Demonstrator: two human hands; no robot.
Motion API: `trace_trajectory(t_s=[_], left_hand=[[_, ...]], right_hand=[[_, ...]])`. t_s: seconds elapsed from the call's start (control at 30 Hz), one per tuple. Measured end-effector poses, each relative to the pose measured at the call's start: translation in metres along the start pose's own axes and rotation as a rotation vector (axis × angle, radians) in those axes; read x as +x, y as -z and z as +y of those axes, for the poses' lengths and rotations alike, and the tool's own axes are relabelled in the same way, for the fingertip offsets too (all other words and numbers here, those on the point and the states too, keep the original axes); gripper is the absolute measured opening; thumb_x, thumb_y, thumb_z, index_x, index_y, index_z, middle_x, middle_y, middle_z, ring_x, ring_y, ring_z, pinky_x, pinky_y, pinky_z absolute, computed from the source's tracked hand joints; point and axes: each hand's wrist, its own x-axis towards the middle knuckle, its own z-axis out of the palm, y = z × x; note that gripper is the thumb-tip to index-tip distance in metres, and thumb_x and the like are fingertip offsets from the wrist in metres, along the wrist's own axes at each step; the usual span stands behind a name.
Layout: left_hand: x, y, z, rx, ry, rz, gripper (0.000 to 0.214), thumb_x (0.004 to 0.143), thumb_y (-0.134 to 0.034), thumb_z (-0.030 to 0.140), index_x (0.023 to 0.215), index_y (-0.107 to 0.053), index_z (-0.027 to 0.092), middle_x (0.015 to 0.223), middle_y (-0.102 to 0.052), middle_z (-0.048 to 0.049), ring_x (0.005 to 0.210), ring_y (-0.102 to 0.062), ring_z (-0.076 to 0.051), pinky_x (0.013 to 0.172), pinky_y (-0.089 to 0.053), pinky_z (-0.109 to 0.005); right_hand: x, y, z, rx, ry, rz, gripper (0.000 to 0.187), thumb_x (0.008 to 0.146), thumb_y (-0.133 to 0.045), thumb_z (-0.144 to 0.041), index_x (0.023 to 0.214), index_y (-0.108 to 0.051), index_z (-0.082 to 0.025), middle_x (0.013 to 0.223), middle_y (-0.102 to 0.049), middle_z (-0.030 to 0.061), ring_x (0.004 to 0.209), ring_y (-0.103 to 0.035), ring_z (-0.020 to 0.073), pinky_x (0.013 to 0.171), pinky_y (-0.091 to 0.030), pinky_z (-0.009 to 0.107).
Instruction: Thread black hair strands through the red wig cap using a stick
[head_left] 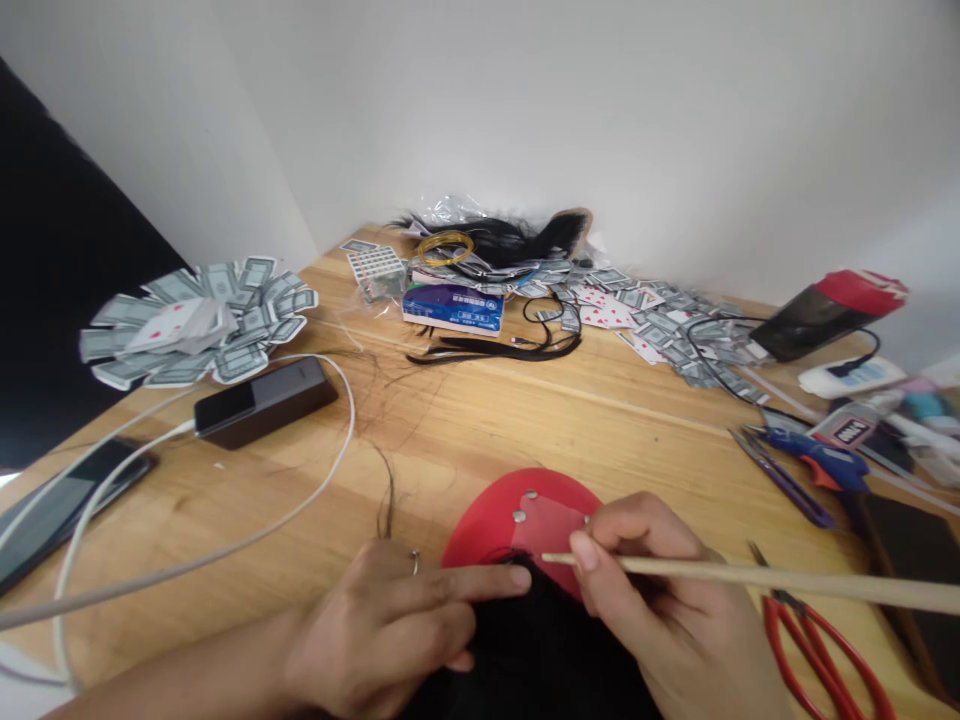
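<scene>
In the lower middle lies a red rounded piece [480, 525] with silvery round pins and a clear patch on it. Black hair [555, 650] covers its near part. My left hand [405, 620] presses a stretched index finger onto the hair near its top edge, while the other fingers curl against the hair. Between thumb and fingers, my right hand [652, 590] grips a thin wooden stick [795, 578]. The tip of this stick points left and sits close to my left fingertip, at the border of the hair and the red surface. My right hand's lower fingers are partly hidden.
Red-handled scissors [821, 640], a purple cutter [784, 480] and a blue glue gun [814, 455] lie right. Left are a dark power bank [266, 400], white cable [349, 420], phone [67, 500] and a fan of cards [199, 325]. A blue box [454, 308] stands behind.
</scene>
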Motion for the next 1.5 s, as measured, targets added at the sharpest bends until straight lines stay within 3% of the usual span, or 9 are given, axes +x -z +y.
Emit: trace_trajectory(t_s=[0.2,0.33,0.47,0.6,0.77,0.97,1.13,1.3,1.5], left_hand=[[0.001,0.001,0.000,-0.030,0.007,-0.010,0.024,0.104,-0.034,0.022,0.087,-0.051,0.018,0.107,-0.077,-0.0143,0.049,-0.067,-0.010,0.036,-0.038,-0.023],[0.003,0.003,0.002,-0.121,0.063,0.003,0.025,0.104,-0.035,0.023,0.089,-0.053,0.016,0.108,-0.076,-0.0154,0.072,-0.075,-0.013,0.048,-0.047,-0.019],[0.006,0.005,0.007,-0.322,0.314,0.066,0.026,0.105,-0.037,0.028,0.105,-0.060,0.017,0.104,-0.077,-0.0096,0.086,-0.074,-0.013,0.073,-0.055,-0.018],[0.012,0.008,0.010,-0.437,0.573,0.117,0.031,0.102,-0.043,0.035,0.092,-0.065,0.017,0.078,-0.069,-0.0029,0.070,-0.065,-0.011,0.065,-0.052,-0.018],[0.029,0.018,0.012,-0.448,0.779,-0.125,0.035,0.101,-0.044,0.038,0.076,-0.057,0.017,0.068,-0.054,0.0020,0.062,-0.051,-0.010,0.056,-0.043,-0.017],[0.052,0.021,0.009,-0.375,0.732,-0.359,0.032,0.100,-0.043,0.033,0.078,-0.059,0.017,0.063,-0.049,0.0049,0.058,-0.044,-0.009,0.053,-0.036,-0.017],[0.061,0.020,0.009,-0.244,0.667,-0.428,0.031,0.099,-0.041,0.029,0.084,-0.065,0.016,0.066,-0.058,0.0024,0.056,-0.050,-0.010,0.054,-0.038,-0.019],[0.068,0.020,0.009,-0.095,0.574,-0.483,0.028,0.096,-0.041,0.021,0.089,-0.068,0.017,0.059,-0.057,0.0026,0.047,-0.047,-0.011,0.048,-0.033,-0.020],[0.081,0.027,0.014,0.095,0.455,-0.625,0.019,0.090,-0.046,0.015,0.080,-0.061,0.019,0.065,-0.068,-0.0016,0.051,-0.058,-0.014,0.048,-0.033,-0.023]], right_hand=[[-0.001,0.000,0.002,0.004,-0.017,-0.009,0.028,0.096,-0.051,-0.030,0.068,-0.050,-0.024,0.054,-0.046,-0.0058,0.045,-0.045,0.0124,0.044,-0.034,0.024],[0.001,0.000,0.003,0.008,0.019,-0.009,0.029,0.096,-0.051,-0.027,0.067,-0.049,-0.024,0.055,-0.046,-0.0064,0.046,-0.046,0.0112,0.044,-0.035,0.022],[0.004,-0.001,0.006,0.034,0.030,-0.005,0.029,0.096,-0.052,-0.027,0.067,-0.048,-0.024,0.054,-0.045,-0.0067,0.046,-0.046,0.0108,0.043,-0.036,0.021],[0.004,-0.001,0.006,0.063,-0.059,-0.030,0.031,0.096,-0.051,-0.032,0.067,-0.047,-0.024,0.053,-0.051,-0.0053,0.046,-0.049,0.0122,0.045,-0.037,0.023],[0.006,0.000,0.003,0.175,-0.096,-0.046,0.033,0.095,-0.054,-0.035,0.065,-0.049,-0.023,0.052,-0.053,-0.0048,0.046,-0.050,0.0122,0.045,-0.039,0.022],[0.009,0.001,0.003,0.276,-0.124,-0.055,0.032,0.094,-0.056,-0.036,0.066,-0.048,-0.023,0.053,-0.053,-0.0048,0.047,-0.051,0.0120,0.046,-0.041,0.021],[0.009,0.001,0.003,0.314,-0.149,-0.072,0.032,0.094,-0.056,-0.038,0.068,-0.049,-0.022,0.053,-0.048,-0.0063,0.047,-0.048,0.0110,0.045,-0.040,0.020],[0.011,0.001,0.000,0.378,-0.179,-0.109,0.029,0.095,-0.054,-0.040,0.071,-0.053,-0.022,0.055,-0.054,-0.0039,0.048,-0.051,0.0117,0.044,-0.041,0.020],[0.014,0.003,-0.006,0.353,-0.172,-0.100,0.028,0.092,-0.055,-0.036,0.069,-0.054,-0.022,0.053,-0.053,-0.0044,0.047,-0.048,0.0116,0.045,-0.040,0.021]])
